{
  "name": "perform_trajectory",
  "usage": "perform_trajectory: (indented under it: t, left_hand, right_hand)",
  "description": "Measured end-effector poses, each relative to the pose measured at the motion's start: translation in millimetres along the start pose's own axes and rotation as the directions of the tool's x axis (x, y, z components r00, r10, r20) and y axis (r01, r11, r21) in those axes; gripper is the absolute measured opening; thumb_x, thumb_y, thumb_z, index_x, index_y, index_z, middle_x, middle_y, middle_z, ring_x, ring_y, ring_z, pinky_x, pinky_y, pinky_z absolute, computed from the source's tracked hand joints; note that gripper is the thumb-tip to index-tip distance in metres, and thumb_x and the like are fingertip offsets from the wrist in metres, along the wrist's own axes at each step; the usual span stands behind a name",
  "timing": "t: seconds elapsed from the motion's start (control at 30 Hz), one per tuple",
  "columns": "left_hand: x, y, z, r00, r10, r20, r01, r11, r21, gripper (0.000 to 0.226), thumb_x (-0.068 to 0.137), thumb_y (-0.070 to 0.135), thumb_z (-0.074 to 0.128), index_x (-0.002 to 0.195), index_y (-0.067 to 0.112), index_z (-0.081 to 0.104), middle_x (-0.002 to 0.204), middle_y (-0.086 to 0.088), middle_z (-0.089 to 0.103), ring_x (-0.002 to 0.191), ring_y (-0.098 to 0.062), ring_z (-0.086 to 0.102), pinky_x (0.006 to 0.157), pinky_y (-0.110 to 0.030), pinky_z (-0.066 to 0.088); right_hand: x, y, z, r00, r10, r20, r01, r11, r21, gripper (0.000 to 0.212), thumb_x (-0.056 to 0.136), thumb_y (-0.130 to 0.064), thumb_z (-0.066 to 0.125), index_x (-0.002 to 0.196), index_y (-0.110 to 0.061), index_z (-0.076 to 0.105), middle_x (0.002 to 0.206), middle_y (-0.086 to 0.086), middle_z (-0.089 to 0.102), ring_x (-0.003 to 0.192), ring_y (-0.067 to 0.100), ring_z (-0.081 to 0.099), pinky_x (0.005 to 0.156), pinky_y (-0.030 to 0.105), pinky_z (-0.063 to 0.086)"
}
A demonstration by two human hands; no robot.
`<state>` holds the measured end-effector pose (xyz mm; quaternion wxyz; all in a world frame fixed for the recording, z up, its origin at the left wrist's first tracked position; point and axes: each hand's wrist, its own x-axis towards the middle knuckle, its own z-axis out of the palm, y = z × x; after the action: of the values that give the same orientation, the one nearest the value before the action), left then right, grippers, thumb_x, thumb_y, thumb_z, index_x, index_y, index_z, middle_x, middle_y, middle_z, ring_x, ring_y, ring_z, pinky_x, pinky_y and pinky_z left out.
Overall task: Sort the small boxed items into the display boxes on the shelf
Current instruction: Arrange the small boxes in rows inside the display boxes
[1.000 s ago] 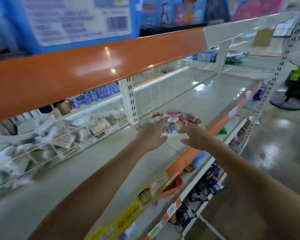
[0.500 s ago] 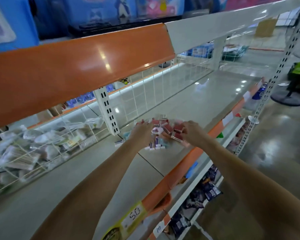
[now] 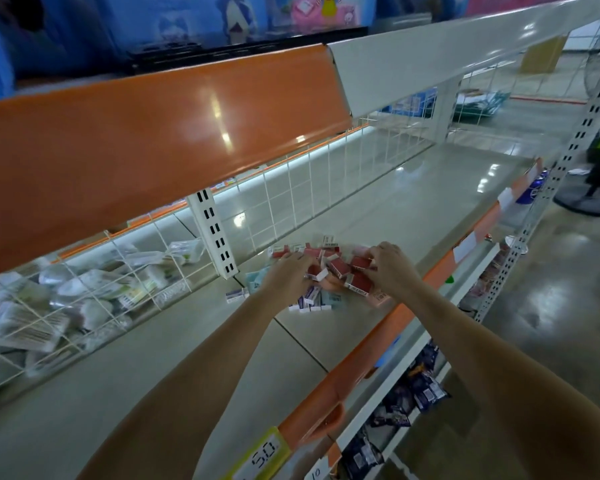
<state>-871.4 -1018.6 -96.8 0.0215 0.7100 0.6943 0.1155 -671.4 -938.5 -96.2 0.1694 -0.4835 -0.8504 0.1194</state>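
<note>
A loose pile of small boxes lies on the grey shelf near its front edge. Red-and-white boxes make up the middle of the pile. Purple-and-white boxes lie at its near side, and one lies apart at the left. A teal carton and a pale pink carton lie flat at the pile's edges. My left hand lies over the pile's left side, its fingers curled on a red box. My right hand pinches a red box at the pile's right side.
A white wire basket full of pale packets takes up the shelf's left. A wire grid backs the shelf, and a slotted upright stands behind the pile. An orange beam overhangs it. Dark packets fill the lower shelf. A fan base stands on the floor.
The view has swung to the right and drawn closer. Both hands have closed in on the pile, and their fingers now curl into the red boxes.
</note>
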Motion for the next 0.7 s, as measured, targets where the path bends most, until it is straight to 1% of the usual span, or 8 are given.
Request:
perform_trajectory:
  t: [0.17, 0.27, 0.33, 0.43, 0.53, 0.57, 0.63, 0.7]
  left_hand:
    - [-14.4, -4.3, -4.6, 0.999, -0.022, -0.046, 0.017, 0.994, -0.111, 0.027, 0.091, 0.023, 0.058, 0.113, 0.009, 0.062, 0.111, -0.007, 0.063, 0.103, -0.023, 0.056, 0.082, -0.029, 0.042]
    - [-32.1, -8.4, -14.4, 0.997, -0.035, -0.069, 0.02, 0.979, -0.205, 0.036, 0.089, 0.024, 0.061, 0.124, 0.016, 0.06, 0.117, -0.003, 0.063, 0.105, -0.02, 0.057, 0.082, -0.027, 0.04]
    - [-47.8, -12.4, -22.8, 0.992, -0.101, -0.072, 0.076, 0.951, -0.3, 0.036, 0.086, 0.027, 0.066, 0.121, 0.017, 0.063, 0.104, 0.003, 0.065, 0.094, -0.017, 0.059, 0.075, -0.026, 0.04]
    - [-72.9, -26.6, -32.0, 0.972, -0.233, -0.03, 0.198, 0.88, -0.432, 0.022, 0.082, 0.029, 0.07, 0.098, 0.014, 0.069, 0.085, 0.001, 0.066, 0.078, -0.019, 0.061, 0.068, -0.03, 0.043]
    - [-107.7, -38.9, -46.9, 0.946, -0.323, 0.033, 0.284, 0.775, -0.564, 0.015, 0.08, 0.031, 0.07, 0.094, 0.024, 0.069, 0.09, 0.0, 0.07, 0.084, -0.022, 0.065, 0.078, -0.041, 0.051]
    - [-120.7, -44.0, -51.7, 0.937, -0.346, 0.042, 0.302, 0.745, -0.595, 0.011, 0.081, 0.03, 0.069, 0.092, 0.028, 0.067, 0.089, 0.002, 0.07, 0.084, -0.02, 0.066, 0.08, -0.04, 0.05]
    - [-148.9, -53.5, -62.8, 0.92, -0.389, 0.053, 0.335, 0.709, -0.62, 0.008, 0.087, 0.024, 0.064, 0.091, 0.031, 0.065, 0.085, 0.007, 0.071, 0.078, -0.012, 0.062, 0.074, -0.03, 0.048]
    - [-180.2, -62.7, -74.9, 0.896, -0.44, 0.049, 0.36, 0.66, -0.66, 0.011, 0.091, 0.019, 0.058, 0.091, 0.029, 0.064, 0.082, 0.008, 0.069, 0.072, -0.007, 0.057, 0.067, -0.021, 0.043]
  right_hand:
    - [-10.3, -2.5, -1.5, 0.998, 0.008, -0.067, 0.0, 0.993, 0.114, 0.03, 0.087, -0.015, 0.059, 0.115, -0.006, 0.059, 0.11, 0.01, 0.059, 0.1, 0.026, 0.057, 0.084, 0.031, 0.043]
    - [-20.4, -21.4, -10.8, 0.982, -0.027, -0.187, 0.073, 0.967, 0.245, 0.028, 0.087, -0.015, 0.059, 0.114, -0.006, 0.061, 0.107, 0.008, 0.059, 0.091, 0.022, 0.059, 0.082, 0.03, 0.047]
    - [-28.1, -40.4, -18.7, 0.98, -0.02, -0.198, 0.09, 0.931, 0.353, 0.025, 0.087, -0.018, 0.06, 0.11, -0.009, 0.064, 0.101, 0.005, 0.061, 0.084, 0.015, 0.058, 0.077, 0.023, 0.046]
    - [-38.9, -71.8, -21.5, 0.994, -0.014, -0.113, 0.067, 0.874, 0.481, 0.014, 0.091, -0.024, 0.057, 0.096, -0.016, 0.067, 0.079, 0.001, 0.062, 0.069, 0.012, 0.055, 0.057, 0.011, 0.039]
    - [-48.1, -103.6, -7.2, 1.0, -0.012, 0.004, 0.005, 0.694, 0.72, 0.024, 0.093, -0.023, 0.055, 0.084, -0.005, 0.067, 0.064, 0.004, 0.06, 0.056, 0.012, 0.054, 0.052, 0.018, 0.042]
    - [-50.8, -114.4, -1.1, 0.998, -0.003, 0.062, -0.047, 0.617, 0.786, 0.026, 0.094, -0.022, 0.055, 0.085, 0.0, 0.067, 0.063, 0.005, 0.06, 0.051, 0.01, 0.054, 0.05, 0.019, 0.044]
    - [-55.8, -138.4, 11.8, 0.987, -0.031, 0.16, -0.125, 0.493, 0.861, 0.025, 0.095, -0.019, 0.053, 0.083, -0.002, 0.067, 0.061, 0.005, 0.061, 0.046, 0.006, 0.054, 0.048, 0.017, 0.047]
    - [-61.4, -165.7, 24.7, 0.969, -0.107, 0.221, -0.15, 0.452, 0.879, 0.024, 0.096, -0.021, 0.052, 0.078, -0.01, 0.064, 0.06, 0.004, 0.062, 0.047, 0.007, 0.056, 0.049, 0.018, 0.047]
